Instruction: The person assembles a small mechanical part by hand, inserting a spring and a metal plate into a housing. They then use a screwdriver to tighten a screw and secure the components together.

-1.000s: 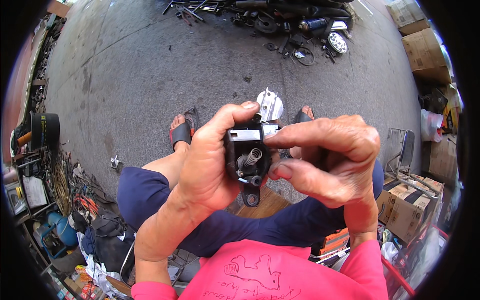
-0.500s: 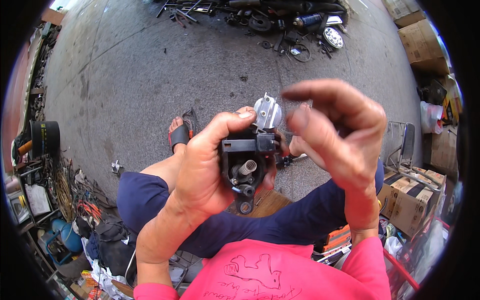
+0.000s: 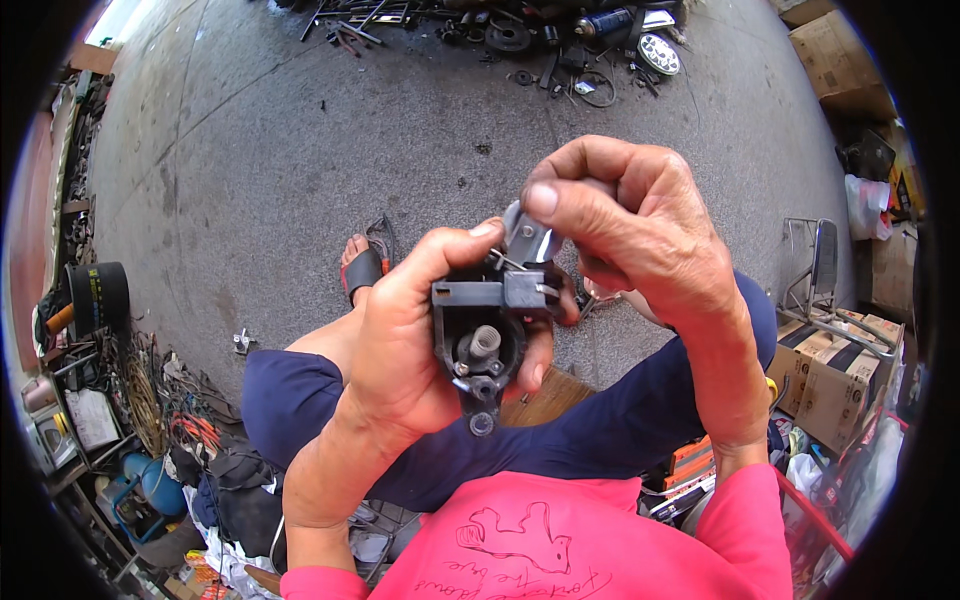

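Note:
My left hand (image 3: 390, 330) is wrapped round a black mechanical housing (image 3: 470, 293), held upright above my lap. A grey coil spring (image 3: 485, 341) stands inside the housing's round opening, and a small lug with a hole (image 3: 482, 424) sticks out at its near end. From the far end rises a shiny silver metal plate (image 3: 527, 236) with a small hole or rivet in it. My right hand (image 3: 640, 220) pinches the upper part of this plate between thumb and fingers. The fingers partly cover the plate, and my left palm hides the housing's left side.
Loose machine parts (image 3: 520, 38) lie in a heap on the grey floor (image 3: 250, 150) ahead. Cardboard boxes (image 3: 828, 385) and a folding metal frame (image 3: 815, 280) stand at right. Cables, bags and a blue tank (image 3: 155, 485) crowd the left. A wooden board (image 3: 550, 400) shows between my legs.
My right hand has come in from the right and closed on the silver plate. The plate has tilted slightly, and the spring stands more end-on to view. My left hand keeps its hold.

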`<state>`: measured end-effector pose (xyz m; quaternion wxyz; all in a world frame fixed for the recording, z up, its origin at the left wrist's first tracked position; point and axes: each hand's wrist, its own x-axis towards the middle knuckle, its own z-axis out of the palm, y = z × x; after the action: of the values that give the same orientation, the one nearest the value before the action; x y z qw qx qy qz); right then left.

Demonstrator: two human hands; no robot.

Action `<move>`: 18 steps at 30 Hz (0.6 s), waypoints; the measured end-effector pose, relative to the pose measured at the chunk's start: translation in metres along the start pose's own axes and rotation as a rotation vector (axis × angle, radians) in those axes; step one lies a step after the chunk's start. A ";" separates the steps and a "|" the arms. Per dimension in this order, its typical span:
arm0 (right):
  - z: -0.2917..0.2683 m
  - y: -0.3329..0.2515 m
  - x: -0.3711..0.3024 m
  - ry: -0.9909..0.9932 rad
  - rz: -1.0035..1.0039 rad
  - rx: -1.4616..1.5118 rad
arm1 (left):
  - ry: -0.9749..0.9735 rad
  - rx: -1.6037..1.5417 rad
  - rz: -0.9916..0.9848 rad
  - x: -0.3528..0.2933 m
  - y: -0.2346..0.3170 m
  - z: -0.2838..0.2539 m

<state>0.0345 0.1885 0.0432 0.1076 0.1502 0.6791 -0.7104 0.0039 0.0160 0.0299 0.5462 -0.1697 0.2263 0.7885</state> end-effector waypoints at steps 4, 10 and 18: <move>-0.001 0.002 0.001 -0.021 0.021 -0.019 | -0.064 -0.074 -0.027 0.003 0.002 -0.009; 0.004 0.002 -0.006 0.243 -0.351 -0.082 | -0.043 -0.083 0.101 0.006 0.003 -0.010; 0.011 -0.003 -0.025 0.253 -0.451 -0.161 | 0.079 0.025 0.180 0.007 0.000 -0.007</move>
<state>0.0557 0.1763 0.0552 -0.1274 0.0738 0.7577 -0.6358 0.0014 0.0174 0.0210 0.4658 -0.1729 0.2718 0.8242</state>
